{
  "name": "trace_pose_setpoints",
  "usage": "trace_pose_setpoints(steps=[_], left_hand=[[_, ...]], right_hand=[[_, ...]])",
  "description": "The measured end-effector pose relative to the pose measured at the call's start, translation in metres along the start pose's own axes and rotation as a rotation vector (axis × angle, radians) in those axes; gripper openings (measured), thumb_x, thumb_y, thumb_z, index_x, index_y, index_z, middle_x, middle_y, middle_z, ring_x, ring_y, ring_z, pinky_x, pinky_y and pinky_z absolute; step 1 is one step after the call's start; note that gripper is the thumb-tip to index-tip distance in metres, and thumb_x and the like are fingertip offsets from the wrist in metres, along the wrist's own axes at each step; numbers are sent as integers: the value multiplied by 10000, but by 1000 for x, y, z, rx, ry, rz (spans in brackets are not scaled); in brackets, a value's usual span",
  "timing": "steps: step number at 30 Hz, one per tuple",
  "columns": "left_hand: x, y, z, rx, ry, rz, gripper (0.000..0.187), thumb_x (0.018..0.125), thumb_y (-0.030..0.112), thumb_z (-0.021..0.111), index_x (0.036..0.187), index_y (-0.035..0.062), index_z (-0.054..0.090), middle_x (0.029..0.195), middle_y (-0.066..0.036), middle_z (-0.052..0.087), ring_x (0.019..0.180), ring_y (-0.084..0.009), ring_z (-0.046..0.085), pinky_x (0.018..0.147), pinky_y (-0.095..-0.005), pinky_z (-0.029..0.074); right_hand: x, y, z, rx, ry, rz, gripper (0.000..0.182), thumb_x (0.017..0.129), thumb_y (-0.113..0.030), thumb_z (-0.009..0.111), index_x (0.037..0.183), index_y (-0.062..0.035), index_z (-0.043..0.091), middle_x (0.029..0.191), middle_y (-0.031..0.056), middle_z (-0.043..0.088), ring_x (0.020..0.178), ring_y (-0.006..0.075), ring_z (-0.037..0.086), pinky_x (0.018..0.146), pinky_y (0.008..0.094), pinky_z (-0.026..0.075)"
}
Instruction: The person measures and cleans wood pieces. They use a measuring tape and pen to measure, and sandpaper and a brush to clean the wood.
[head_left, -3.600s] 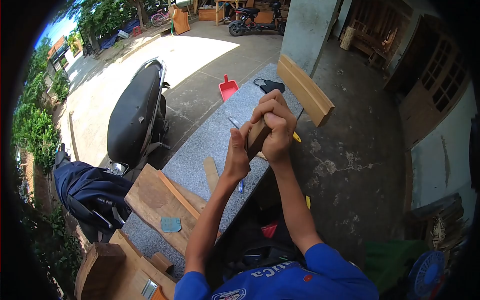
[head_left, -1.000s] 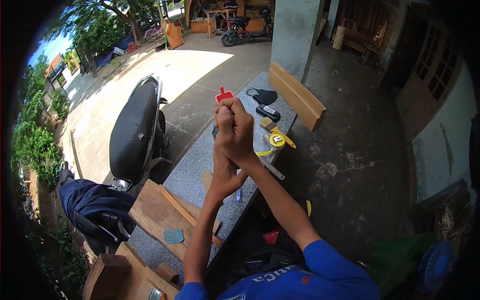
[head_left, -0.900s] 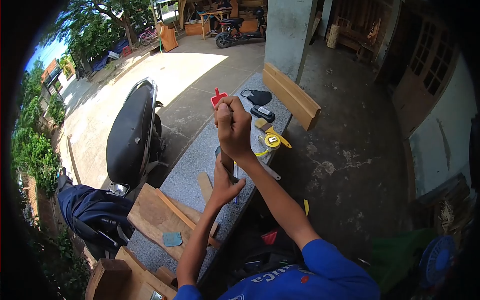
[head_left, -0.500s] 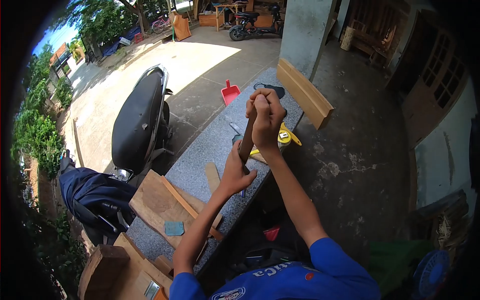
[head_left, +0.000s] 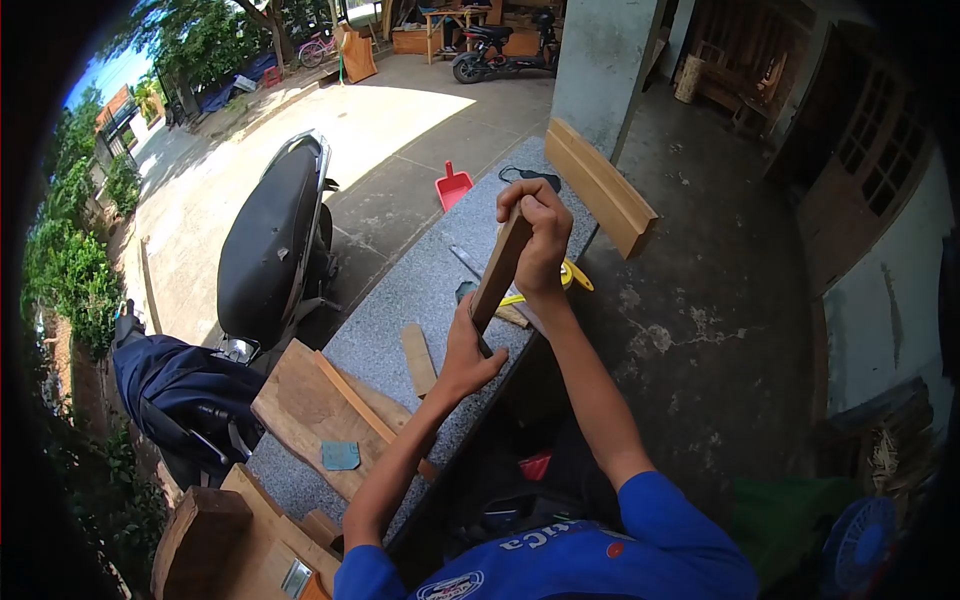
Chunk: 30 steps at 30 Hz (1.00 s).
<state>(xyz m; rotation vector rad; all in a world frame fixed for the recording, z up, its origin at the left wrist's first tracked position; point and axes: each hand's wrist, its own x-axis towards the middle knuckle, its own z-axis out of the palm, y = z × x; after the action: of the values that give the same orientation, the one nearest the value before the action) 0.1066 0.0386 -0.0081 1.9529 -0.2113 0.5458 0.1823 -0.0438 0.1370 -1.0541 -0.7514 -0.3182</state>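
A narrow brown wooden piece is held up at a slant above the grey stone bench. My left hand is closed round its lower end, with the thumb pointing right. My right hand grips the upper end, fingers curled over the top. Behind my hands, partly covered, a yellow tool and a thin metal ruler-like strip lie on the bench. A short flat wood strip rests just left of my left hand.
On the bench's near end lie a wide board, a long thin strip and a blue-green piece. A long wooden plank juts over the far right edge. A motorbike and a red dustpan stand beyond the left edge.
The wooden piece has turned so more of its broad face shows. My right hand has shifted slightly, its fingers looser over the top. The whole view has moved a little.
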Motion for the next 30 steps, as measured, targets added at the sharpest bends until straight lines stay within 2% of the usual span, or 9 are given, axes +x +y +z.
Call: trace_pose_setpoints(steps=[3,6,9,11,14,19,22,26,30], left_hand=[[22,54,-16,-84,-51,-45,780,651,85,625,1283,12,174,1169,-160,377,1135,-231,372,977,-333,264],[44,111,-31,-236,16,26,821,640,104,629,1293,30,136,1150,-146,375,1105,-221,381,947,-330,286],[33,78,-31,-205,-120,-25,848,624,100,641,1289,24,122,1161,-142,355,1134,-224,342,962,-331,259],[9,26,-25,-10,-197,-83,832,593,128,677,1254,-20,195,1147,-216,354,1093,-336,387,948,-355,296],[2,18,-31,42,-290,-80,876,601,152,697,1275,-13,163,1169,-195,354,1138,-285,350,964,-335,274],[42,115,-52,-331,-205,-93,1019,583,158,711,1341,9,47,1275,-179,298,1208,-251,297,986,-317,261],[33,50,-40,139,-240,-27,1135,529,203,738,1341,4,-30,1276,-227,284,1208,-323,293,1020,-374,192],[10,2,-35,-12,-393,-179,1121,529,201,742,1345,5,-2,1316,-215,247,1243,-305,254,1033,-359,161],[35,109,-54,-164,-267,-32,1066,560,176,729,1345,8,28,1293,-192,278,1237,-263,261,1023,-331,188]], right_hand=[[0,-1,2,-168,-56,-168,230,736,-175,350,660,2,475,716,72,444,673,131,405,655,261,335],[-2,-9,16,-190,-130,-175,242,708,-177,355,608,3,482,696,75,421,697,147,400,688,276,331],[0,-5,9,-123,-160,-94,251,711,-182,349,618,4,490,668,66,433,666,138,397,642,266,325],[2,-8,0,-135,-139,-104,266,712,-188,342,622,5,501,656,71,438,645,133,394,621,260,320],[2,-7,-3,-109,-135,-122,286,711,-203,341,624,10,512,645,76,435,637,133,392,612,262,318],[-3,-5,14,-36,-197,-143,253,705,-180,386,631,6,542,651,79,456,644,167,416,624,283,341],[5,-2,4,-142,-122,-124,261,715,-183,359,632,8,516,657,77,455,635,144,405,616,271,329],[9,8,-12,-159,-74,-102,284,725,-207,337,627,11,492,659,72,449,630,132,399,597,264,319],[1,-5,3,-84,-197,-126,292,721,-209,346,655,24,508,668,88,439,647,144,404,629,269,332]])
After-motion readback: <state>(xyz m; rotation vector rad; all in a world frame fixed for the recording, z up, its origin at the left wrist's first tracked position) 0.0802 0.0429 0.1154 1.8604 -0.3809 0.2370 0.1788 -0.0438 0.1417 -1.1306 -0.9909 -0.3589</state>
